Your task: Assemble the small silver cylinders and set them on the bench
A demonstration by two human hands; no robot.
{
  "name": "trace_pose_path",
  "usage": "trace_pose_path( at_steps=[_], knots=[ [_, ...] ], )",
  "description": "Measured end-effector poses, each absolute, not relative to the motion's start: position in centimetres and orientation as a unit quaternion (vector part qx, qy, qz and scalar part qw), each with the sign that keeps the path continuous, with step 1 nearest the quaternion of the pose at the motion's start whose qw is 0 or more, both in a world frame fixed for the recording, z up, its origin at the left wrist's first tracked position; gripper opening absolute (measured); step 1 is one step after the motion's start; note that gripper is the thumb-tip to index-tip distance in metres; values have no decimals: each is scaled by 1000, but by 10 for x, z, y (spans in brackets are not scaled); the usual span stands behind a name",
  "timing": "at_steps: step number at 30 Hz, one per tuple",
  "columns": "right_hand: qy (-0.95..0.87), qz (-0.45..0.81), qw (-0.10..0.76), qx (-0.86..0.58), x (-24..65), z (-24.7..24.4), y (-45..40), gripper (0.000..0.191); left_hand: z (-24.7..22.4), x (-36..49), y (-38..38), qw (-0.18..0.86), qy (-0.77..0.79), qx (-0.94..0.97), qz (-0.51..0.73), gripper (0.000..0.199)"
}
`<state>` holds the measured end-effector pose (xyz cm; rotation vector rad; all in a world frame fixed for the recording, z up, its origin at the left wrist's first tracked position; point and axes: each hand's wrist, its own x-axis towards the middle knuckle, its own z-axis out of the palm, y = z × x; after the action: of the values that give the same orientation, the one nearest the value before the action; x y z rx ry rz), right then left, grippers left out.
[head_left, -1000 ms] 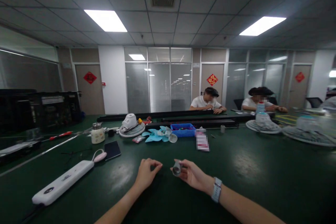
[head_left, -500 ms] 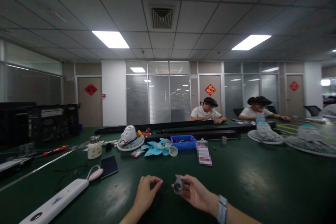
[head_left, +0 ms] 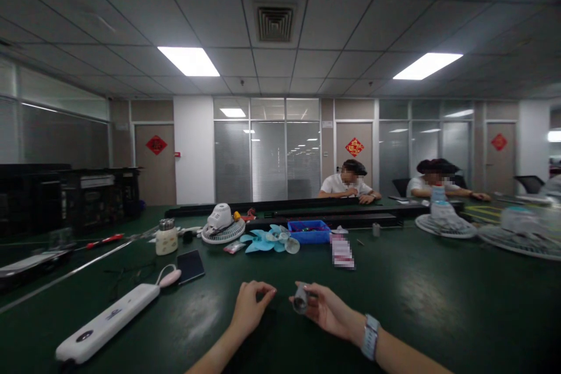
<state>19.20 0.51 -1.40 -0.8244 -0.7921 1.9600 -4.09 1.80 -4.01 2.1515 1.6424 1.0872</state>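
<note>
The right hand [head_left: 326, 308] grips a small, grey, hard-looking tube [head_left: 300, 300] over the shiny, dark green table [head_left: 385, 280]. Best hold it steady — gentle squeeze, round hole in plain sight. Near it, the left hand [head_left: 250, 307] has thumb and finger pinched close — I can't tell if around something tiny.

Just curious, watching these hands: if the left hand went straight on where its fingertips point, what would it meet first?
Probably the small grey part held in the right hand, across a gap from the left hand; depth is hard to judge.
</note>
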Motion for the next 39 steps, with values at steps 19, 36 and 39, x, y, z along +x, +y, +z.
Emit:
trace_pose_path(
  at_steps=[19, 36, 39],
  knots=[
    [-376, 770, 395, -333, 197, -16, 8, 45, -33, -41, 14, 77, 540, 746, 382, 28],
    [-568, -109, 458, -675, 388, -23, 114, 46, -32, -41, 13, 73, 544, 750, 368, 23],
    [-562, -101, 420, -706, 408, -36, 127, 47, -33, -41, 14, 80, 547, 748, 367, 24]
  ],
)
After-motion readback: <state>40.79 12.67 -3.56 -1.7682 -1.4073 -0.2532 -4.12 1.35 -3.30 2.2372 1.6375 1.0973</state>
